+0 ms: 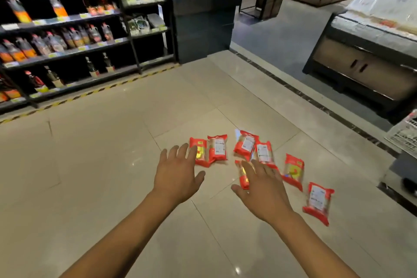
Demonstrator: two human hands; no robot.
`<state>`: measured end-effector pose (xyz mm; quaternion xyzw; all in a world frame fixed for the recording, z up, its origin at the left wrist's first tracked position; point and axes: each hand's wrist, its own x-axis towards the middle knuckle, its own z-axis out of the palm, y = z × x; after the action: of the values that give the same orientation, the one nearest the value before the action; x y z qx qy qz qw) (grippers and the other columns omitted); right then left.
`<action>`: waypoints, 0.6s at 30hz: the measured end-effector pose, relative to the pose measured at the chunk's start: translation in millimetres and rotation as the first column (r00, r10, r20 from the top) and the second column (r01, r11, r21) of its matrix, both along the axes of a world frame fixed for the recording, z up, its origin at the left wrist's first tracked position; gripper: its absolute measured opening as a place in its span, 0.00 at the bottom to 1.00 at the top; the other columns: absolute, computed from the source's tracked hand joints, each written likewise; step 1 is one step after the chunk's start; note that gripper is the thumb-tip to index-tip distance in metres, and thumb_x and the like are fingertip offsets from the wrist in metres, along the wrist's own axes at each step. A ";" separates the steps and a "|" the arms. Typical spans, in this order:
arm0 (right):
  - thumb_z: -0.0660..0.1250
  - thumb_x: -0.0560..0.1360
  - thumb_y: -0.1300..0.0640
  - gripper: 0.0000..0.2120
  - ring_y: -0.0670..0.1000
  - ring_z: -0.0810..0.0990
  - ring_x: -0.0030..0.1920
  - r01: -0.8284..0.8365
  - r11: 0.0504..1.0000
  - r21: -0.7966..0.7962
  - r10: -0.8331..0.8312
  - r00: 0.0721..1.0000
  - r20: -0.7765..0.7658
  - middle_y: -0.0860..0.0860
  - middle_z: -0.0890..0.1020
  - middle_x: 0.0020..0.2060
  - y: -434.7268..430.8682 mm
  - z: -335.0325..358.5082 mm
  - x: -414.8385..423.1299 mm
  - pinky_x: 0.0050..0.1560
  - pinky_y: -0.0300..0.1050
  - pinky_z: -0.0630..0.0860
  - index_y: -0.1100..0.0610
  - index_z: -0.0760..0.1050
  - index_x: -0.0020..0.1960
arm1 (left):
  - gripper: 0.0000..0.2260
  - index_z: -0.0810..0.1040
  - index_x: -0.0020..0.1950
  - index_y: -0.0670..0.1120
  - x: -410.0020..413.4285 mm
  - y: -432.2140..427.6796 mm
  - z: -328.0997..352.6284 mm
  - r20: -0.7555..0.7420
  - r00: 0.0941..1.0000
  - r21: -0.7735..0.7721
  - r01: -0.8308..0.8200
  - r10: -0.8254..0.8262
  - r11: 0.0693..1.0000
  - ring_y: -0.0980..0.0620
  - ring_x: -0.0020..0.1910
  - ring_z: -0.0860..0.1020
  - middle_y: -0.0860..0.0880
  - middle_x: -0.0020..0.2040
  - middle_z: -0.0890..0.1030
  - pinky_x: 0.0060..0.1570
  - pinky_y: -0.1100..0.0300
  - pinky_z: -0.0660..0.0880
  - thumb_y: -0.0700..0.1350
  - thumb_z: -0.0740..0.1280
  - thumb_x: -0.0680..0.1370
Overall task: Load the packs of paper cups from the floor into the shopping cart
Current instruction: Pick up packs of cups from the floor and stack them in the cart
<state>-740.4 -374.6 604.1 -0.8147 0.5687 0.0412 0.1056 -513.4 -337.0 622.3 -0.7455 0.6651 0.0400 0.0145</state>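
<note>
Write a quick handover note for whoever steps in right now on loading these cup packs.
Left hand: open, empty, fingers spread, reaching toward the leftmost red pack.
Right hand: open, empty, over a partly hidden pack.
Packs: seven red packs on the tiled floor, the nearest at lower right.
Cart: only a white basket edge shows at far right; contents unseen.
Done: nothing visibly loaded.
Left: grasp each pack and load it into the cart.

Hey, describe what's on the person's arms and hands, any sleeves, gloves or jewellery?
Both forearms are bare as far as the picture shows, with no sleeves in view. The left hand and right hand wear no gloves, and no watch, ring or bracelet is visible on either wrist or hand.
</note>
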 end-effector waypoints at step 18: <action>0.55 0.79 0.36 0.34 0.59 0.63 0.76 -0.044 0.976 0.214 0.054 0.998 -0.042 0.56 0.65 0.77 -487.1 -230.1 146.5 0.73 0.57 0.59 0.50 0.57 0.80 | 0.35 0.52 0.83 0.49 119.0 -465.6 -212.0 -0.031 0.997 0.267 -0.055 0.066 0.962 0.42 0.80 0.59 0.45 0.82 0.59 0.79 0.44 0.56 0.63 0.56 0.81</action>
<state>-593.9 -861.7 374.0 -0.8113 0.5430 0.1239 0.1778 -394.4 -802.6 410.3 -0.7558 0.6308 0.1441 0.1000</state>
